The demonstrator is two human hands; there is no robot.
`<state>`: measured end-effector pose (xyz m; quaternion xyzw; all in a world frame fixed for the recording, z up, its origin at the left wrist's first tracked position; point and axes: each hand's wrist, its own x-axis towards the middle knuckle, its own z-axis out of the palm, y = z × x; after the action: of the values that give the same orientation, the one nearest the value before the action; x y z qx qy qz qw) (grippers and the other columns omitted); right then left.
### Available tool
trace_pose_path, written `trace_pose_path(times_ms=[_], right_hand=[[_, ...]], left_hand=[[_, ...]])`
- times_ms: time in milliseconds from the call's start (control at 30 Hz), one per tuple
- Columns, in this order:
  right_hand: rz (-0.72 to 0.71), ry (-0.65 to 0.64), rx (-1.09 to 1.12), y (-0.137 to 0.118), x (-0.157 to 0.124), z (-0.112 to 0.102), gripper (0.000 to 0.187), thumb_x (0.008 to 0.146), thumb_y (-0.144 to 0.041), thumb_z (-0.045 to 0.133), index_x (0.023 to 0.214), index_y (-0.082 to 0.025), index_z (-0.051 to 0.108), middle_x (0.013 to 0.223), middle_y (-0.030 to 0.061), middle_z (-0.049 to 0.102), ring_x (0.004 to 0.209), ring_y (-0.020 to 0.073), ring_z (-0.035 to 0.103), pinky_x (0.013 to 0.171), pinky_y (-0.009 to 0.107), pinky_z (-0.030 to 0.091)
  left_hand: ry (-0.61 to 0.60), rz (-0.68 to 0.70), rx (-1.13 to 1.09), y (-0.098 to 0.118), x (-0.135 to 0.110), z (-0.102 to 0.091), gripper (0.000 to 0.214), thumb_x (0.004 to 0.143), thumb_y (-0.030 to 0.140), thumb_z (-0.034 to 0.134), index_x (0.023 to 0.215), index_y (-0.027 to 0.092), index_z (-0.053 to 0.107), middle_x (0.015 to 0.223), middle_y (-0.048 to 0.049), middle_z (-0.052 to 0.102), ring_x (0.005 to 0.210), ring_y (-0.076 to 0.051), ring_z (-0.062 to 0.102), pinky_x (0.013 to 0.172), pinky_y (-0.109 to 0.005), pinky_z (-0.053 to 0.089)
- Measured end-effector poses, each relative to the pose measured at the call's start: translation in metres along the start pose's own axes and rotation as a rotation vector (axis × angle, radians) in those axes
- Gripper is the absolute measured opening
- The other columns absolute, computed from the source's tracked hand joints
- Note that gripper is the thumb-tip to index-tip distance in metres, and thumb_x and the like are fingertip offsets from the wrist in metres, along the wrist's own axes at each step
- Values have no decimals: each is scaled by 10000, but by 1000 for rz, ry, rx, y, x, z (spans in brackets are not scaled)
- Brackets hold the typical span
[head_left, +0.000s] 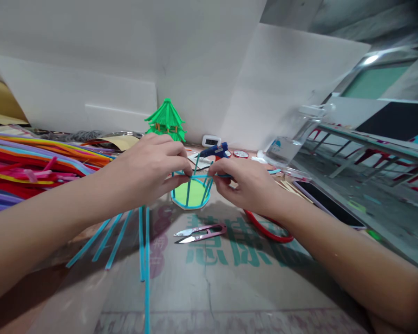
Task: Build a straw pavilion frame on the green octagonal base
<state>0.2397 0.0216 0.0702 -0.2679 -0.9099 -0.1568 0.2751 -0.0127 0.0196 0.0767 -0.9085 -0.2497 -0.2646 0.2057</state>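
A small frame of blue pipe cleaners [191, 185] stands on a light green base disc [191, 195] at the middle of the table. My left hand [149, 167] is closed, pinching the frame's top ring at its left side. My right hand [245, 183] is closed too, pinching the same ring at its right side. Several loose blue pipe cleaners [142, 241] lie on the cardboard below my left forearm. Small thread snips [200, 232] lie just in front of the frame.
A big pile of coloured pipe cleaners [28, 162] fills the left. A green pagoda model [166, 121] and a blue glue gun [214, 150] stand behind. At right are a red cord [268, 229], a phone [327, 204] and a clear water bottle [292, 139].
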Motion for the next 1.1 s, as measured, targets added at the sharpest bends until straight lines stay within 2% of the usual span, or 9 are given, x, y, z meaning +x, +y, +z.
trace_pose_path(times_ms=[233,400,600,833,1100], right_hand=[[-6,12,5,1,-1,1,215,831,-108,486,951,-174,651,779,21,712,649,137,592,598,253,368],[25,28,21,-1,0,-2,182,833,-110,507,926,-186,644,757,-7,694,579,108,531,583,246,347],[19,-23,5,1,0,1,213,842,-120,478,956,-191,644,812,23,725,697,149,611,630,263,372],[12,-18,11,1,0,2,200,840,-123,476,942,-181,638,776,32,709,663,150,583,609,258,353],[22,-65,14,0,0,1,179,845,-125,470,930,-188,615,731,20,663,646,148,548,607,257,323]], left_hand=[[-7,-4,-11,-3,-1,0,216,994,277,522,934,230,724,941,-52,694,878,-230,602,764,-360,387],[2,5,1,-5,-1,1,193,978,263,543,924,215,722,949,-53,697,868,-226,600,761,-357,390],[-7,-7,-1,-4,0,-2,225,996,301,516,951,233,725,958,-56,702,885,-237,615,767,-377,406],[-13,-16,-15,-1,1,-7,222,983,289,499,954,221,708,983,-68,701,928,-251,638,796,-394,434],[-25,-6,-11,-2,-1,-4,220,972,258,512,929,239,727,966,-58,682,920,-242,610,788,-374,416]])
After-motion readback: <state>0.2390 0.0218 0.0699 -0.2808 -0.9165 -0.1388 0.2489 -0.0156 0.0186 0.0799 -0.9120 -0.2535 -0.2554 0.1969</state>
